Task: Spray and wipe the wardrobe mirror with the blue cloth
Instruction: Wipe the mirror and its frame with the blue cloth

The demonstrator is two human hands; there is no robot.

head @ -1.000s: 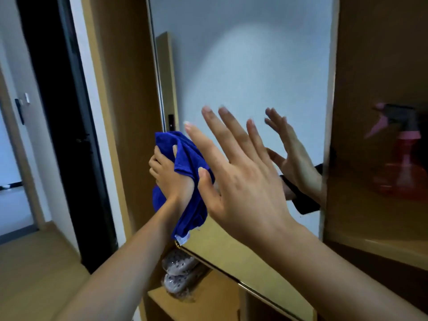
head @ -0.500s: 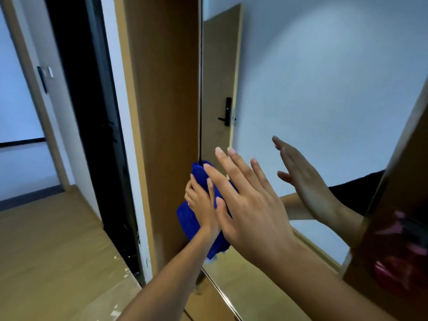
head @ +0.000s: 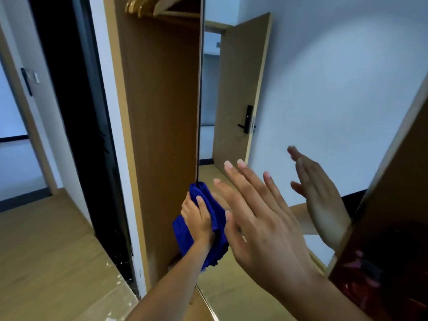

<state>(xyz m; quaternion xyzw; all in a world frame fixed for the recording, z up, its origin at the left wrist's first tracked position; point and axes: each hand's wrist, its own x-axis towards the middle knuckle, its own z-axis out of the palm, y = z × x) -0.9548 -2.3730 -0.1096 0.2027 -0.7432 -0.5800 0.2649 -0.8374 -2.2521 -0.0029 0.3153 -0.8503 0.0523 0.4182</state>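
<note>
The left hand [head: 199,218], gripping the blue cloth [head: 216,224], has slid up the mirror [head: 324,89] edge; wiping continues. Right hand [head: 259,218] stays flat, empty.

Wooden hangers [head: 148,5] crowd the top rail at twelve o'clock, inside the open brown wardrobe compartment [head: 162,112]. At nine o'clock a dark doorway [head: 69,112] stands beside a white wall strip, with a small wall switch [head: 36,78] further left. Pale wood flooring [head: 46,262] fills seven o'clock — white flecks scattered near the door frame's foot. Reflected at one o'clock: a brown door with a black lever handle [head: 246,122]. At four o'clock, a blurred pink object [head: 361,269] sits in a dark shelf.
</note>
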